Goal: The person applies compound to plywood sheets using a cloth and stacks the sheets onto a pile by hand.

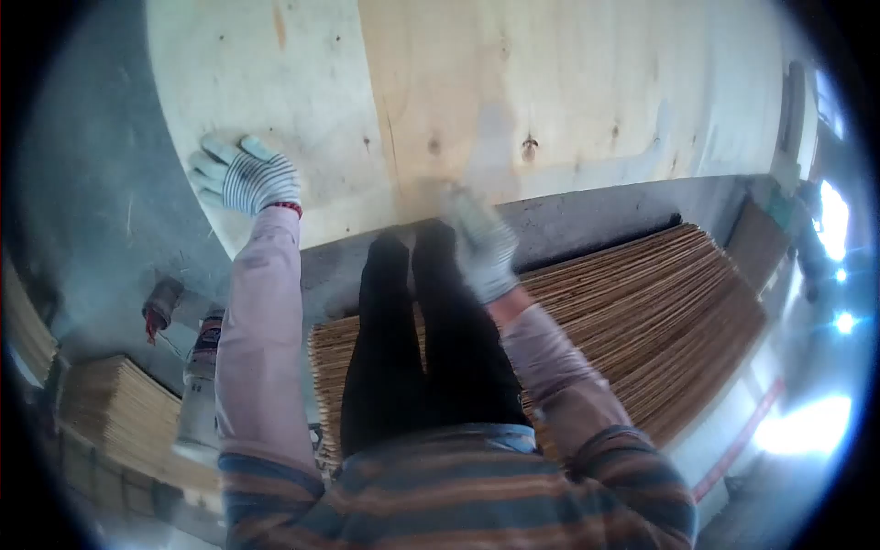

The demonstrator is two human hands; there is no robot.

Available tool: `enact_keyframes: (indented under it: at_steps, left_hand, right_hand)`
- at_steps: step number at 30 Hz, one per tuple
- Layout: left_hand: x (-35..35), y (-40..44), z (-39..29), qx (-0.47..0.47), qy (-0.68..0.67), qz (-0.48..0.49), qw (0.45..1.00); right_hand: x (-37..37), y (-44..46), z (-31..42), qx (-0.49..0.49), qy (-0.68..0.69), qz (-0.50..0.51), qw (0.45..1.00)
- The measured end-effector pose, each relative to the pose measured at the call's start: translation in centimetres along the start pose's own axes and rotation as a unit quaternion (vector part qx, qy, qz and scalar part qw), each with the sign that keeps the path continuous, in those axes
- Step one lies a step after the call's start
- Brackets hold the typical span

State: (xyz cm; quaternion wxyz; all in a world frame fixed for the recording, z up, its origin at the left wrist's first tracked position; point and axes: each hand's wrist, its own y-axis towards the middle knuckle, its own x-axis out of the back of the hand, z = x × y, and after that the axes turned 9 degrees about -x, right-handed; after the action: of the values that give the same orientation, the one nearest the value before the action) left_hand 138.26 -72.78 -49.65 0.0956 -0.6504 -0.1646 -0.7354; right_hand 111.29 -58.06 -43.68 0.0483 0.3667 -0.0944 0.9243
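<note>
A wide, pale plywood sheet (568, 82) with knots and a darker tan section lies in front of me. My left hand (257, 177), in a white glove with a dark striped back, rests on the sheet by its left edge. Its fingers are spread and reach toward that edge, with nothing seen in them. Over the near edge of the sheet is my right hand (483, 243), also gloved and smeared by motion. Its fingers are too blurred to show whether they touch the sheet or hold anything.
Behind my legs stands a large stack of thin wooden sheets (632, 312). Another stack (119, 403) sits at the lower left, near a grey cylindrical object (197, 408) and a dark object with a red end (160, 307). Bright light glares at the right.
</note>
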Motion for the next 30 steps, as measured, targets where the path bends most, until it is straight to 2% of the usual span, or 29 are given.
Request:
enact_keyframes:
  at_steps: [1,2,3,4,5,6,7,8,9,11,12,13,15,16,17,19,20,22,24,25,26,27,29,30]
  left_hand:
    - [0.3,-0.4,0.4,0.003,-0.002,0.004,1.000]
    - [-2.2,-1.3,1.8,-0.043,0.042,-0.072,0.996]
    - [-2.0,-0.2,2.4,-0.078,0.015,-0.044,0.996]
    - [-0.7,1.2,3.2,-0.117,-0.013,-0.022,0.993]
    - [0.2,2.9,3.7,-0.156,-0.042,-0.002,0.987]
    - [0.3,5.3,4.1,-0.122,-0.079,-0.045,0.988]
    - [0.1,7.1,4.8,-0.089,-0.114,-0.078,0.986]
    - [-0.8,8.4,5.3,0.053,-0.165,0.004,0.985]
    - [-1.9,9.3,5.9,0.193,-0.211,0.091,0.954]
    - [-2.9,9.0,6.1,0.161,-0.174,0.069,0.969]
    - [-3.1,9.4,6.2,0.172,-0.179,0.091,0.964]
    - [-2.7,9.6,6.4,0.182,-0.183,0.114,0.959]
    - [-2.2,9.9,6.1,0.189,-0.192,0.122,0.955]
    - [-2.0,10.0,5.8,0.183,-0.197,0.106,0.957]
    - [-1.4,10.4,5.8,0.176,-0.201,0.088,0.960]
    - [-2.7,10.5,6.0,0.200,-0.280,0.034,0.938]
    - [-5.0,9.3,7.0,0.198,-0.322,0.011,0.926]
    - [-4.5,9.2,6.6,0.205,-0.321,0.033,0.924]
    - [-2.1,9.6,6.2,0.199,-0.228,0.094,0.948]
    - [-1.6,10.3,5.5,0.189,-0.187,0.099,0.959]
    - [-3.1,10.1,5.8,0.192,-0.269,0.038,0.943]
    - [-6.1,9.1,6.9,0.196,-0.346,-0.020,0.917]
    - [-6.6,7.6,7.2,0.205,-0.324,-0.020,0.923]
    - [-3.9,8.9,6.3,0.200,-0.226,0.030,0.953]
  right_hand:
    - [-1.6,-2.6,0.9,0.023,-0.111,-0.034,0.993]
    - [-2.2,-4.3,1.8,0.020,-0.170,0.046,0.984]
    - [-2.9,-4.5,3.4,0.028,-0.150,0.060,0.986]
    - [-3.0,-3.6,4.9,-0.079,-0.017,0.124,0.989]
    - [-3.0,-1.1,5.7,-0.111,0.039,0.148,0.982]
    - [-3.0,1.4,6.6,-0.144,0.094,0.169,0.971]
    - [-2.7,5.0,7.1,-0.166,0.121,0.146,0.968]
    - [-2.3,8.6,7.7,-0.187,0.149,0.122,0.963]
    - [-1.6,13.6,9.5,-0.216,0.282,0.108,0.928]
    - [-0.5,26.4,14.4,-0.107,0.331,0.134,0.928]
    - [-0.4,32.5,15.8,-0.060,0.401,0.191,0.894]
    - [-3.7,39.4,13.5,-0.095,0.559,0.210,0.796]
    - [-6.0,50.9,14.0,-0.010,0.325,0.128,0.937]
    - [-7.2,56.6,14.3,0.018,0.200,0.072,0.977]
    - [-7.2,60.8,16.3,-0.030,-0.166,0.001,0.986]
    - [-7.6,64.4,19.1,0.024,-0.295,0.018,0.955]
    - [-8.1,63.5,18.4,0.125,-0.234,0.104,0.959]
    - [-8.0,60.5,16.9,0.311,-0.090,0.263,0.909]
    - [-6.8,50.9,14.6,0.124,0.022,0.348,0.929]
    - [-5.8,45.5,13.8,0.131,0.023,0.346,0.929]
    - [-5.5,39.4,12.1,0.135,0.025,0.345,0.929]
    - [-7.0,33.1,8.0,-0.190,0.305,0.403,0.842]
    - [-4.3,21.9,10.4,0.055,0.016,0.340,0.938]
    - [-2.9,16.4,11.7,0.157,-0.119,0.262,0.945]
